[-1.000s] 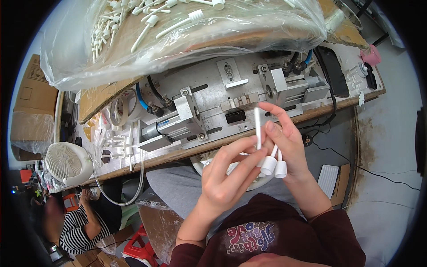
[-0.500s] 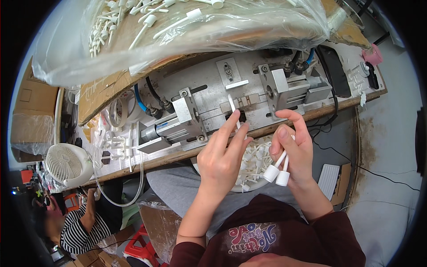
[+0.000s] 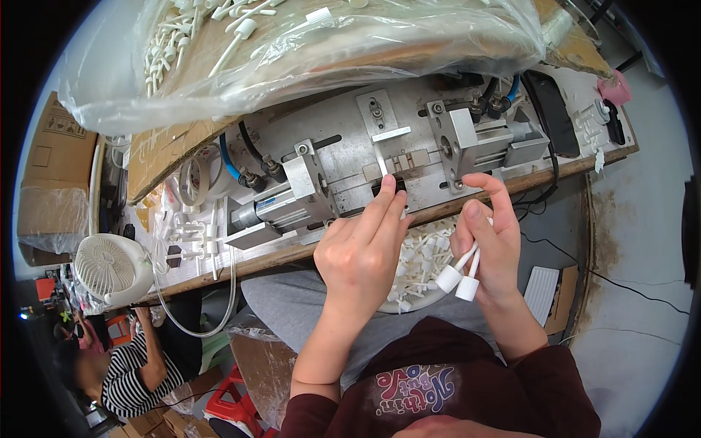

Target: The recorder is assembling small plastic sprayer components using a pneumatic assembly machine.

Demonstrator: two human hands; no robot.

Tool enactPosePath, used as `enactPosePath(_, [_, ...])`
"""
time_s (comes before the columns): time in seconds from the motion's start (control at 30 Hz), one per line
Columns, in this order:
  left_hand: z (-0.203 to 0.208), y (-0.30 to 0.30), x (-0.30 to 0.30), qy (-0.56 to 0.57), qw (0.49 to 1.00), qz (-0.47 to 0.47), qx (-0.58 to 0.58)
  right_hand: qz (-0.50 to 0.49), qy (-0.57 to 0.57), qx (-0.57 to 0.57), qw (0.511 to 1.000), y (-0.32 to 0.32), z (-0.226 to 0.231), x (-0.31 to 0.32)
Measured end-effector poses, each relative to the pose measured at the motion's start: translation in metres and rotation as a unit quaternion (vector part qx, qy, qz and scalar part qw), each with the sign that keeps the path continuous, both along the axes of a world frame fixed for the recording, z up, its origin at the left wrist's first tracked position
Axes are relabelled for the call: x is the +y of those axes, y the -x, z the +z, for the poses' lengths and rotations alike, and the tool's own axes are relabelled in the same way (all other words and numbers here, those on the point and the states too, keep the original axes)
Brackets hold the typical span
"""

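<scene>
My left hand (image 3: 358, 252) reaches to the metal fixture on the bench. Its index and middle fingers lie close together on a white plastic rod (image 3: 381, 159) in the fixture. The rod's near end is hidden beneath these fingers. Held in my right hand (image 3: 496, 255) are two white capped plastic sticks, their ribbed caps (image 3: 448, 279) hanging toward me. The right thumb and lower fingers close round the stems, while the index finger stays curved and raised. Beyond the rod stands a small metal stop plate (image 3: 391, 134), and beside it is a slotted metal block (image 3: 409, 161).
Metal air cylinders flank the fixture, left (image 3: 281, 201) and right (image 3: 482, 142). A tub (image 3: 423, 301) of white pieces sits below the bench edge. Plastic-lined cardboard (image 3: 292, 95) carries more sticks. A white fan (image 3: 113, 269), a black phone (image 3: 551, 113) and a striped-sleeved person (image 3: 142, 365) are around.
My left fingers have come together and pressed down on the rod, covering its near part. My right hand has shifted slightly right, still holding the two capped sticks.
</scene>
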State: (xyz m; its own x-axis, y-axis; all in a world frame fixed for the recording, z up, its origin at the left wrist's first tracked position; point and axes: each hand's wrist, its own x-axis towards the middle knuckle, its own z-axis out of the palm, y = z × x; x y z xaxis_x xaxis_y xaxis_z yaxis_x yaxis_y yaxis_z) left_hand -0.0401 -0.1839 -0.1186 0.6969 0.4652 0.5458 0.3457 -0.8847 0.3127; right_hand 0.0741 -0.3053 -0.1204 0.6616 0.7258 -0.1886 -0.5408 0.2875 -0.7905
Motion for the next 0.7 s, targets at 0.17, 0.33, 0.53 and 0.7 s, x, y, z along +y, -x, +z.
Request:
enactPosePath(0.17, [0.007, 0.004, 0.000, 0.049, 0.999, -0.021, -0.003, -0.019, -0.004, 0.000, 1.000, -0.002, 0.002, 0.001])
enactPosePath(0.33, [0.024, 0.016, -0.028, 0.465, 0.875, -0.133, -0.034, -0.041, 0.013, -0.135, 0.990, 0.005, 0.000, 0.013])
enactPosePath(0.53, [0.011, 0.023, -0.035, 0.740, 0.650, -0.166, -0.033, 0.019, 0.030, -0.407, 0.913, 0.001, 0.006, 0.020])
enactPosePath(0.7, [0.012, 0.024, -0.030, 0.779, 0.595, -0.151, -0.129, -0.065, -0.016, -0.466, 0.882, -0.002, 0.005, 0.023])
